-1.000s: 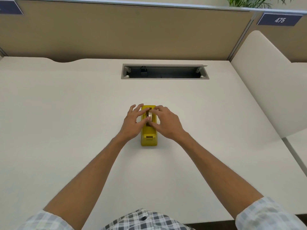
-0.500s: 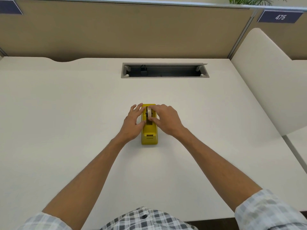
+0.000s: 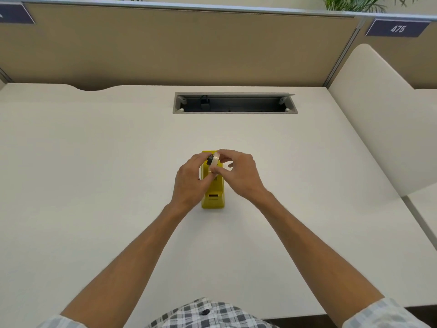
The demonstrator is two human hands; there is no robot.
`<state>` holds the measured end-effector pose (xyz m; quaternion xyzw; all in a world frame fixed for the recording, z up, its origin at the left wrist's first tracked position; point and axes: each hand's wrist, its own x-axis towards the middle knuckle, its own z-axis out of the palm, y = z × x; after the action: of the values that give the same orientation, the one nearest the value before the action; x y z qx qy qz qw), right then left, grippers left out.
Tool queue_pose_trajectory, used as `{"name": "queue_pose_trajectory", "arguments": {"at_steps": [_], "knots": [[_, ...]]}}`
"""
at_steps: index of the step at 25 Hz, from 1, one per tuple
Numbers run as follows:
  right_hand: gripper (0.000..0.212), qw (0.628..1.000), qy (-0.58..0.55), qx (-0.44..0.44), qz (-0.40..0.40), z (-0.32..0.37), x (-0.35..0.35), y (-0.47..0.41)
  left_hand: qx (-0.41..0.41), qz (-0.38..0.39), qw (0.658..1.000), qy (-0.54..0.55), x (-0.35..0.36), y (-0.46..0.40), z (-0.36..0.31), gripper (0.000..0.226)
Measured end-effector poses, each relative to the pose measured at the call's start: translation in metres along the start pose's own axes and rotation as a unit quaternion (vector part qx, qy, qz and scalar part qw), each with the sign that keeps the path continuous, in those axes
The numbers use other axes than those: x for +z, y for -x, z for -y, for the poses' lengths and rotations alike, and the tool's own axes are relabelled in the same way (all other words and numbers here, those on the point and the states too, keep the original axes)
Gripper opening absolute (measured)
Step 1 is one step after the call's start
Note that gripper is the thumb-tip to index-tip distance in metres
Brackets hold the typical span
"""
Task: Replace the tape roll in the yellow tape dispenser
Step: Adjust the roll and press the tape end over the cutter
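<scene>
The yellow tape dispenser (image 3: 213, 197) stands on the white desk (image 3: 94, 174), its cutter end toward me. Just above its far half, a pale tape roll (image 3: 214, 160) on a dark hub is held tilted. My right hand (image 3: 238, 174) pinches the roll between thumb and fingers. My left hand (image 3: 190, 183) has its fingers curled at the roll's left side, on the dark hub. The dispenser's far part is hidden behind both hands.
An open cable slot (image 3: 234, 103) with a grey frame is set in the desk further back. A tan partition (image 3: 177, 46) closes the far side, and a cream divider (image 3: 378, 119) stands at the right.
The tape roll has come up out of the dispenser and tilted. Both hands closed in around it; the left hand left the dispenser's side.
</scene>
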<state>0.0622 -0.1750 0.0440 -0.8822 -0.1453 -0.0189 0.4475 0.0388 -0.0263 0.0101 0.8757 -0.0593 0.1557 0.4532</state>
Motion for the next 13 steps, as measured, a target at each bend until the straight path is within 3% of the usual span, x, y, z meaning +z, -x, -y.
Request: {"name": "queue_pose_trajectory", "arguments": {"at_steps": [9, 13], "knots": [[0.033, 0.994, -0.071, 0.06, -0.055, 0.008, -0.012, 0.028, -0.012, 0.032, 0.994, 0.108, -0.016, 0.018, -0.021, 0.023], [0.039, 0.997, -0.042, 0.032, -0.052, 0.006, -0.022, 0.035, -0.029, 0.058, 0.989, 0.136, -0.024, 0.021, -0.023, 0.026]]}}
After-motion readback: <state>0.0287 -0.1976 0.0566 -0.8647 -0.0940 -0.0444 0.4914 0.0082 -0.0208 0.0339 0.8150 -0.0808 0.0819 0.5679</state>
